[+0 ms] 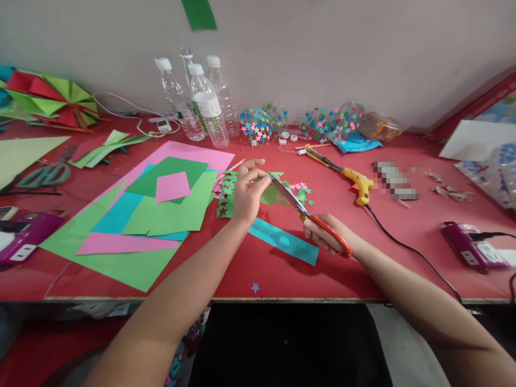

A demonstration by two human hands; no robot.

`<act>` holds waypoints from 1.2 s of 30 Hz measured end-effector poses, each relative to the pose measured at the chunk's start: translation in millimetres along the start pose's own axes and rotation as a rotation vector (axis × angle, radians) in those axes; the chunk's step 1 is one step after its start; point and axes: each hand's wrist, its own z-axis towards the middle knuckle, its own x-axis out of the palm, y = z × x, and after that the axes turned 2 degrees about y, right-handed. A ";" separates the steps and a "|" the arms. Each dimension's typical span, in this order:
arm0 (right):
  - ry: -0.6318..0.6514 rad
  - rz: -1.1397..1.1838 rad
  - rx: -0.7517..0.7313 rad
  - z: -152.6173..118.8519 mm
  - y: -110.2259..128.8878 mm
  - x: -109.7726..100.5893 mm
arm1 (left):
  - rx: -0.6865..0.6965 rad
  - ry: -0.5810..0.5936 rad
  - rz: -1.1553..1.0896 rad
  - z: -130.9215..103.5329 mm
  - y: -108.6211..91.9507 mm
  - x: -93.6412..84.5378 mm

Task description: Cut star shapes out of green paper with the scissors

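My right hand [324, 232] is closed on the orange-handled scissors [331, 233], whose blades point up and left. The blade tips meet the fingers of my left hand [249, 192], which is pinched; whatever lies between its thumb and fingertips is too small to make out. Below the hands a blue paper strip [286, 242] lies on the red table. Green paper with star-shaped holes [224, 200] is partly hidden behind my left hand. Small pink and green paper stars [303, 192] are scattered behind the scissors.
Stacked coloured paper [137, 269] covers the left. Plastic bottles [209, 110] and star-filled bundles [258, 124] stand along the wall. A yellow glue gun [358, 184] with a black cord lies right, beyond it a purple power strip [473, 247]. Green-handled scissors [46, 176] lie far left.
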 end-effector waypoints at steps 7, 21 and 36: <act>0.050 0.019 -0.076 -1.5 -6.6 -1.0 | 0.011 0.025 -0.012 -3.1 -2.8 2.3; 0.036 0.064 -0.039 -1.0 -3.5 4.0 | -0.037 0.095 -0.065 -3.7 0.6 4.5; -0.030 0.059 0.047 -4.3 7.8 6.9 | -0.043 0.140 -0.134 -3.5 0.4 6.0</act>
